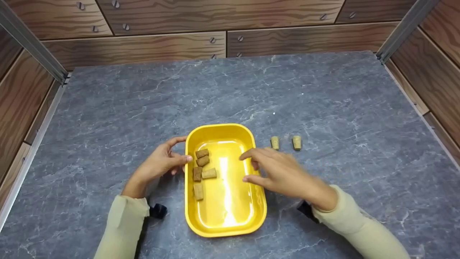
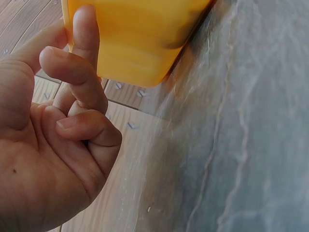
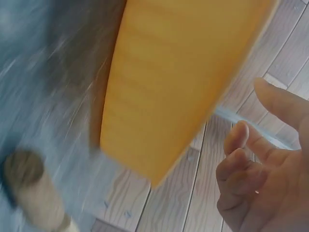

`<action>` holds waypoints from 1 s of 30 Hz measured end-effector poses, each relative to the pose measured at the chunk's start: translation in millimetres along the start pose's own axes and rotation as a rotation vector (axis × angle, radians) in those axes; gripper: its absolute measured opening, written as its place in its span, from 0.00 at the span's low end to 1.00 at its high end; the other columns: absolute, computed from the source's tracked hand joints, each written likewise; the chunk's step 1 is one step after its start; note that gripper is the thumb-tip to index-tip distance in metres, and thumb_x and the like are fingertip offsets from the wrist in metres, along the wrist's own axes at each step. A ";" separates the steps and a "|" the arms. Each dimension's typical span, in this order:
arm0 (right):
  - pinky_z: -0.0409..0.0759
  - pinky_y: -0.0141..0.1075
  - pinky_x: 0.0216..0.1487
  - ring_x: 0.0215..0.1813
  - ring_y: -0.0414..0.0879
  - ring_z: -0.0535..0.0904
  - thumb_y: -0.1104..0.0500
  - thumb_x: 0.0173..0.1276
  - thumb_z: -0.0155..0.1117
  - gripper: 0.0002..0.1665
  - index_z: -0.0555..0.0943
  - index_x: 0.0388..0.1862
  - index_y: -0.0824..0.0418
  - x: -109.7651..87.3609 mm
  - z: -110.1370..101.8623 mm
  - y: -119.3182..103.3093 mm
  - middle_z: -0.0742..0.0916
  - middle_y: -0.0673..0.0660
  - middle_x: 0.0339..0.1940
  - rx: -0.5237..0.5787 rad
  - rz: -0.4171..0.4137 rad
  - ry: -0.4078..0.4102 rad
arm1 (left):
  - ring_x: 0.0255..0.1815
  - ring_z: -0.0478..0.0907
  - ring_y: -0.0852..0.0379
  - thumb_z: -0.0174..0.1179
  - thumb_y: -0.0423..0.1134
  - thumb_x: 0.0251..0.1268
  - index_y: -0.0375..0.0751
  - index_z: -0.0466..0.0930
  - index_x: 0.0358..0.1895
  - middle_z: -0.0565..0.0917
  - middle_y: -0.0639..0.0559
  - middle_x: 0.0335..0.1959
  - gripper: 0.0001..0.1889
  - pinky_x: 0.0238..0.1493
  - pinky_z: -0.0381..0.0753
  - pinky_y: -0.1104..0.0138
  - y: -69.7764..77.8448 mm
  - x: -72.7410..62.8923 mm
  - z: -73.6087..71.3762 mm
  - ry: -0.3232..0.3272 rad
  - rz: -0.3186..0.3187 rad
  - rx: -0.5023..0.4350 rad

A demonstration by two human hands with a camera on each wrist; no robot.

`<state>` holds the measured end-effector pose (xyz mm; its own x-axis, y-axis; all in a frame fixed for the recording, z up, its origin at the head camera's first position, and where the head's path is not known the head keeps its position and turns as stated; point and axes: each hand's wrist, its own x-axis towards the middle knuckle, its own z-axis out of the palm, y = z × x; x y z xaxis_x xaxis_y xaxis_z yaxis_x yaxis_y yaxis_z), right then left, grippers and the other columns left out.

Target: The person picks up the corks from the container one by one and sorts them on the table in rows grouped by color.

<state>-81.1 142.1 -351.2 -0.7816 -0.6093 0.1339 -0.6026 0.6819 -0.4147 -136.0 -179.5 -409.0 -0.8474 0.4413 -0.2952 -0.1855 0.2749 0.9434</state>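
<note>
Two corks [image 1: 296,142] sit right of the tray [image 1: 225,233] my left hand [image 1: 161,162] pinches, nearer my spread, seemingly empty right hand [image 1: 280,172].

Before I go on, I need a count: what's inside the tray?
Five corks lie in the tray, along its left side; whatever the right hand covers can't be seen.

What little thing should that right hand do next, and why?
Probably the right hand should reach for the nearer loose cork: the hand looks empty, two corks lie outside the yellow tray, five sit inside, and the left hand holds its rim.
</note>
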 end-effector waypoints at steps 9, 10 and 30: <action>0.67 0.29 0.30 0.31 0.37 0.69 0.44 0.64 0.66 0.25 0.75 0.57 0.50 19.4 17.0 -16.1 0.80 0.48 0.34 0.113 0.026 -0.130 | 0.13 0.68 0.64 0.63 0.38 0.64 0.39 0.56 0.73 0.82 0.58 0.19 0.37 0.20 0.69 0.73 -0.4 1.1 0.4 0.002 -0.006 0.002; 0.67 0.29 0.30 0.31 0.37 0.69 0.45 0.64 0.67 0.25 0.75 0.57 0.50 21.3 19.3 -17.5 0.80 0.48 0.34 0.125 0.023 -0.143 | 0.13 0.68 0.64 0.63 0.38 0.64 0.39 0.56 0.73 0.82 0.58 0.19 0.37 0.20 0.69 0.73 -0.4 1.2 0.3 0.002 -0.007 0.001; 0.69 0.31 0.29 0.29 0.37 0.72 0.44 0.64 0.66 0.24 0.74 0.57 0.48 44.3 61.1 -35.6 0.80 0.46 0.31 0.054 0.001 -0.380 | 0.13 0.67 0.64 0.64 0.39 0.64 0.39 0.56 0.73 0.82 0.57 0.20 0.37 0.19 0.69 0.73 -0.2 -0.3 0.3 0.012 0.005 0.017</action>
<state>-84.4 66.1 -385.6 -0.6604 -0.7224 -0.2052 -0.5849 0.6662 -0.4627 -135.5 -179.5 -409.2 -0.8541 0.4324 -0.2889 -0.1729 0.2878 0.9420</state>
